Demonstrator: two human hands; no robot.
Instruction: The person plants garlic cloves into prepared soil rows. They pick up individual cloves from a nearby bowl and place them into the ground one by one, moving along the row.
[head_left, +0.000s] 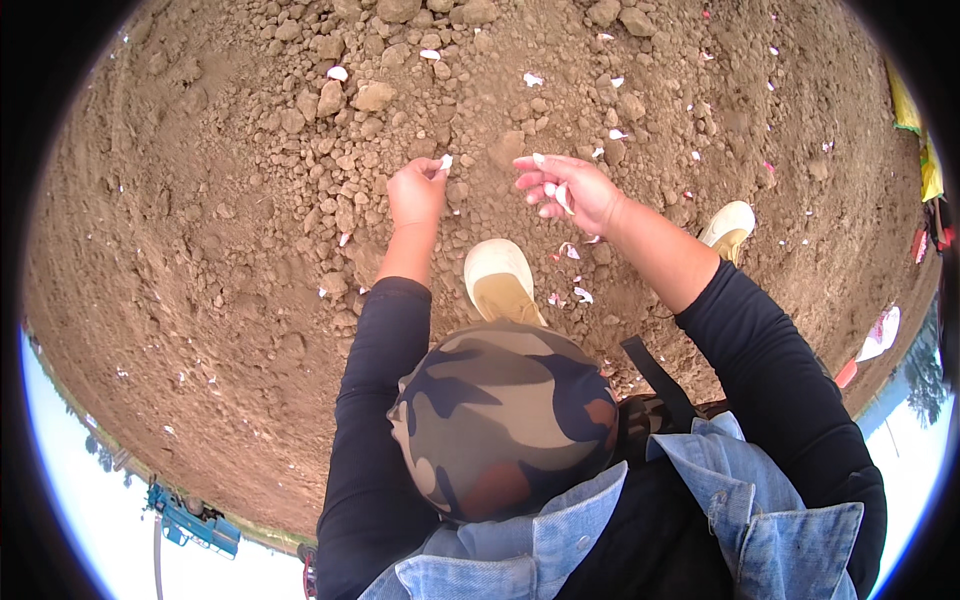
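Note:
My left hand (418, 191) pinches a small white garlic clove (446, 161) between thumb and fingertips, just above the loose soil (247, 247). Its other fingers are curled under. To the right, my right hand (581, 191) is half curled with the palm partly turned up. A pale garlic clove (564, 199) rests against its fingers; whether more lie in the palm is hard to tell. Single cloves lie spread on the ground ahead, among them one clove (337, 73) at the upper left and another clove (616, 135) beyond my right hand.
Clods (375, 96) lie thickly ahead. My tan shoe (501, 281) stands between my arms, the other shoe (729, 227) beside my right forearm. Papery pink skins (583, 295) litter the soil. A white bag (879, 334) and yellow sacks (905, 101) sit far right; a blue vehicle (195, 526) stands lower left.

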